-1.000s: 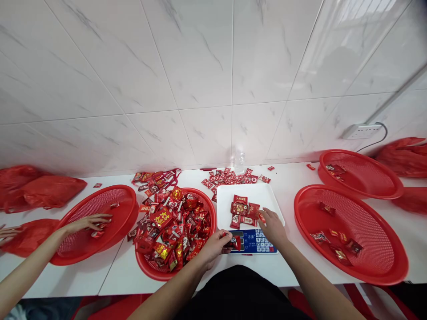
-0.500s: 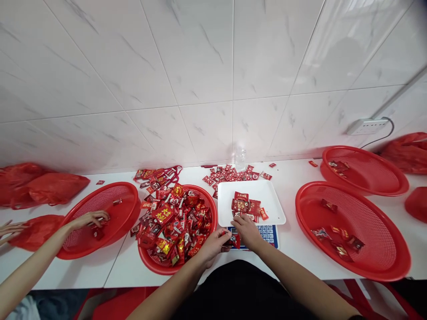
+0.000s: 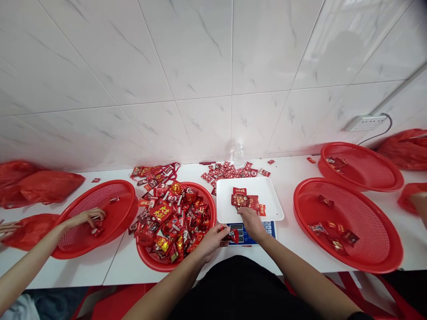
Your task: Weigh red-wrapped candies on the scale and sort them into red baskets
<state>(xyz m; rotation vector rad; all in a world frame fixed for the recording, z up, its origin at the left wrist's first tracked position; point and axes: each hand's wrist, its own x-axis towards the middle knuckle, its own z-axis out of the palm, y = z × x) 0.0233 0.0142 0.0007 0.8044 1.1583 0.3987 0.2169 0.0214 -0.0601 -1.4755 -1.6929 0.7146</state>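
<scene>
My left hand (image 3: 215, 240) is closed on red candy packets (image 3: 232, 235), held over the display of a blue-and-white scale (image 3: 270, 227). At the near edge of the scale's white tray (image 3: 275, 204), my right hand (image 3: 253, 224) has its fingers bent and close together beside several red packets (image 3: 253, 202) lying there. What its fingertips pinch, if anything, is hidden. Left of the scale stands a red basket (image 3: 213, 213) heaped with red and gold wrapped sweets (image 3: 163, 213).
Small red packets (image 3: 227, 171) lie behind the tray near a clear bottle (image 3: 239, 155). Red baskets with a few sweets stand at right (image 3: 383, 240) and back right (image 3: 383, 178). A co-worker's hand (image 3: 88, 218) reaches into the left basket (image 3: 130, 200).
The view has shifted slightly. My right hand has moved a little right along the tray's near edge. My left hand still holds its packets; the co-worker's hand stays in the left basket.
</scene>
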